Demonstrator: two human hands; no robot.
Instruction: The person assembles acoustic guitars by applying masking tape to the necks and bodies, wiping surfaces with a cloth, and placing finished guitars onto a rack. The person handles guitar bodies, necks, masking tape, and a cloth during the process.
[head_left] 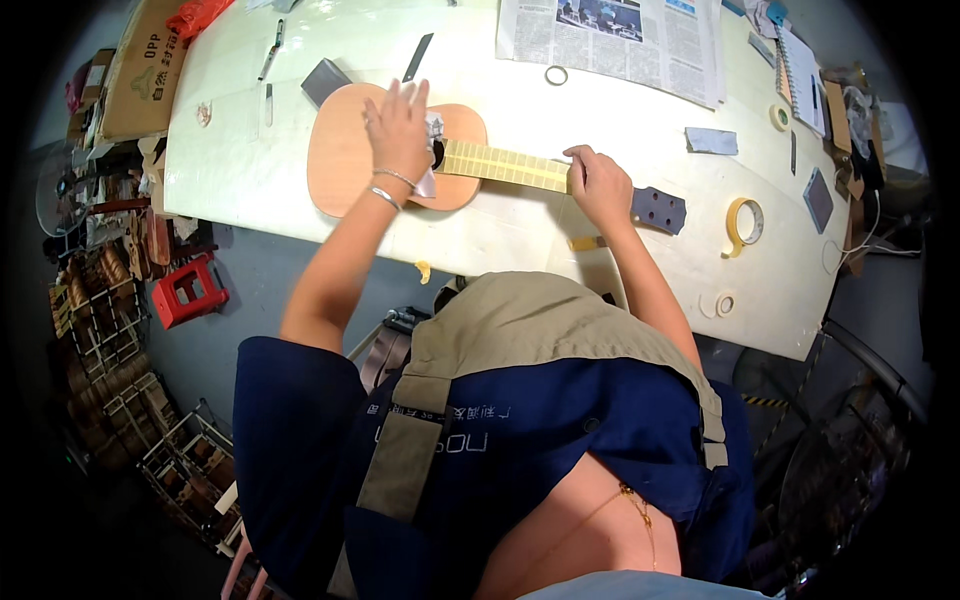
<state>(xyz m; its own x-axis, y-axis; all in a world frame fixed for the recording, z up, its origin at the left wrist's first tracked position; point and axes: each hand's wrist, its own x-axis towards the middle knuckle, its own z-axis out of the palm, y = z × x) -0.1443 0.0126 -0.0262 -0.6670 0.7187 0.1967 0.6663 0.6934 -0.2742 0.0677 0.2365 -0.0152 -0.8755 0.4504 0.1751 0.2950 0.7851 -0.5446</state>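
A pale wooden ukulele (338, 150) lies across the table, its body to the left and its dark headstock (659, 211) to the right. Yellowish tape covers the fretboard (510, 167). My left hand (399, 137) lies on the body beside the sound hole, fingers stretched out and apart. Under its palm a crumpled white sheet (427, 184), paper or cloth, partly shows. My right hand (598, 186) is closed around the neck close to the headstock; its fingertips on the far side are partly hidden.
Newspaper (620, 50) covers the far middle of the table. Tape rolls (741, 228) and a grey-blue sandpaper-like piece (711, 141) lie to the right. Behind the body are a dark grey block (325, 82) and a dark strip (418, 57). A red stool (188, 291) stands on the floor at left.
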